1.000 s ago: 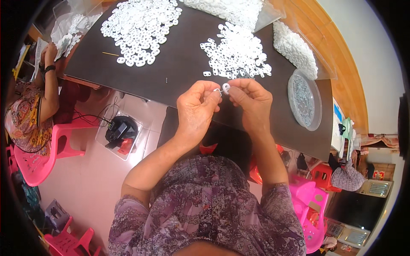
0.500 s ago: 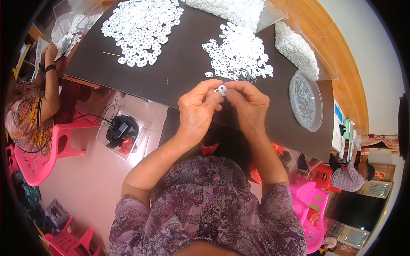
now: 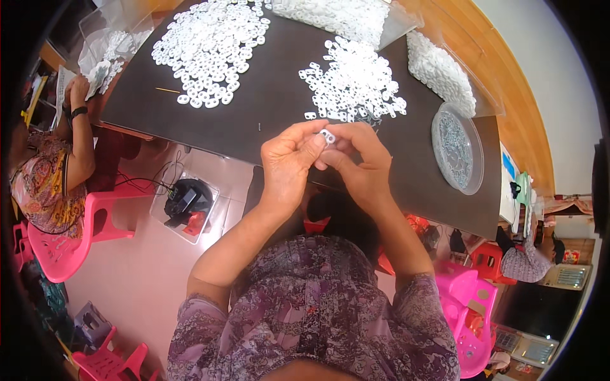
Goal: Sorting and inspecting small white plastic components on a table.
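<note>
Between my two hands, just over the near edge of the dark table, is a small white plastic piece with two holes (image 3: 328, 136). My left hand (image 3: 284, 164) pinches it between thumb and fingers. My right hand (image 3: 363, 160) is closed against its right side, the index finger touching its edge and the thumb bent lower. Whether a second small part sits in the fingers is hidden. Just beyond lies a pile of white two-hole pieces (image 3: 356, 79), with some small metal parts (image 3: 368, 119) at its near edge. Farther left spreads a pile of rounder white pieces (image 3: 206, 51).
A clear round dish of small metal parts (image 3: 459, 149) stands at the right. Clear bins of white pieces (image 3: 438, 66) line the back. A thin yellow stick (image 3: 167, 90) and a tiny metal pin (image 3: 259, 126) lie on the table (image 3: 222, 127). A co-worker (image 3: 54, 171) sits at left.
The white piece has turned, so its two holes now show more plainly. My right thumb has dropped away from it, and the right fingers have curled lower. The view has shifted slightly.
</note>
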Tool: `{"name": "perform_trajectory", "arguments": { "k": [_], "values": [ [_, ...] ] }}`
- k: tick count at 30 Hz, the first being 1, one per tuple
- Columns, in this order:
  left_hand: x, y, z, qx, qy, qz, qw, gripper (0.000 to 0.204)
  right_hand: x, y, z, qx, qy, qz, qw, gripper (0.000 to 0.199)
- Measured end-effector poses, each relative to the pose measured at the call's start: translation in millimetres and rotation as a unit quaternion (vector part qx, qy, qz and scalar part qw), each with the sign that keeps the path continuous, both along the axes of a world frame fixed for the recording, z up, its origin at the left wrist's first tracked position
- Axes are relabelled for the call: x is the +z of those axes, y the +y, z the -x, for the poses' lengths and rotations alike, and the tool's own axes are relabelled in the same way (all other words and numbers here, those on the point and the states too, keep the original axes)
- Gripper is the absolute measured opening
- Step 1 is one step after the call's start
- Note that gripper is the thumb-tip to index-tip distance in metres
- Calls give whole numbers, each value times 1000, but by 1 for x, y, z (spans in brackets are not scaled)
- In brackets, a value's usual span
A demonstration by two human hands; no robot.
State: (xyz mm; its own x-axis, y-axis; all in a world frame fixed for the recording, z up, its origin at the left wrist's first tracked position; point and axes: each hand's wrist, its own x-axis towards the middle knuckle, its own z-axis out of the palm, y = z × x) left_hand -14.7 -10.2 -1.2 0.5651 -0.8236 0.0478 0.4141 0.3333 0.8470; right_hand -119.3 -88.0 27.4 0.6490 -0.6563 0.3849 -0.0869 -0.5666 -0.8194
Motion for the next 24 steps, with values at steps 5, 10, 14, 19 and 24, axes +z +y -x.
{"name": "perform_trajectory", "arguments": {
  "k": [5, 10, 14, 19, 24],
  "values": [
    [6, -1, 3, 0, 24, -29, 999, 24, -10, -7, -2, -37, -15, 166, 985, 28],
    [1, -1, -3, -2, -37, -32, 999, 23, -11, -7, -1, -31, -26, 115, 993, 26],
    [0, 1, -2, 5, -52, -7, 999, 21, -5, -3, -1, -29, -30, 84, 996, 26],
    [4, 3, -5, -12, -72, 4, 997, 23, -3, -3, 3, 3, -30, 10, 1000, 25],
    [6, 6, -12, -32, -94, 8, 995, 25, -3, -2, 2, 28, -55, -47, 997, 25]
  ]
}}
